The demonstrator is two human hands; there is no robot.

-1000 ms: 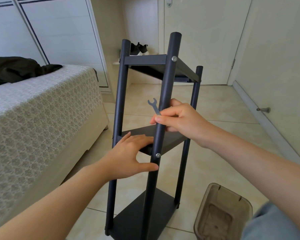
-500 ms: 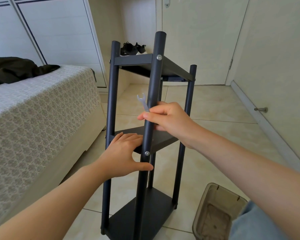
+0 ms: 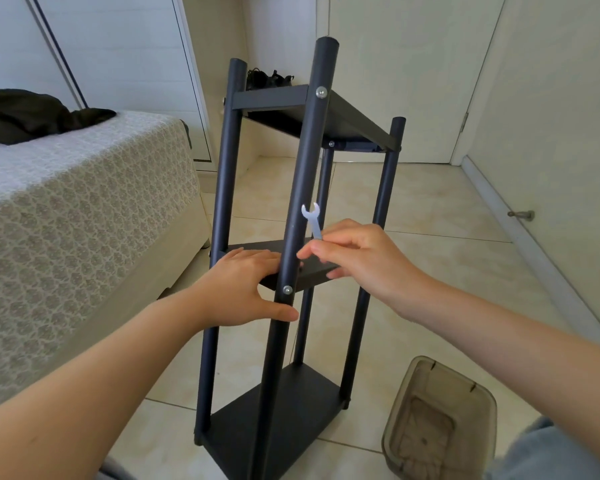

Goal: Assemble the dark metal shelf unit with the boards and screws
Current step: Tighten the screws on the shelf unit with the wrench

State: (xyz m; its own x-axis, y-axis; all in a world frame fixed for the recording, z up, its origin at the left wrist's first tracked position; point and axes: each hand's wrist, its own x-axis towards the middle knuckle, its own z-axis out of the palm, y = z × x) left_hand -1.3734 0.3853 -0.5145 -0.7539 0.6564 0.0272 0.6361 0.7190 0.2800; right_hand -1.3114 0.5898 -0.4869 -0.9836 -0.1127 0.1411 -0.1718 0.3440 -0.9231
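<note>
Two hands at the shelf unit (image 3: 271, 97), upright on the tiles (image 3: 430, 202) beside the bed (image 3: 84, 220): my left hand (image 3: 238, 289) lies flat on the middle board (image 3: 312, 277), thumb against the front post (image 3: 302, 188); my right hand (image 3: 364, 261) pinches a small wrench (image 3: 312, 220) just above that board

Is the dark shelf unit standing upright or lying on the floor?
Upright: the shelf unit stands on its bottom board, with its posts rising.
</note>
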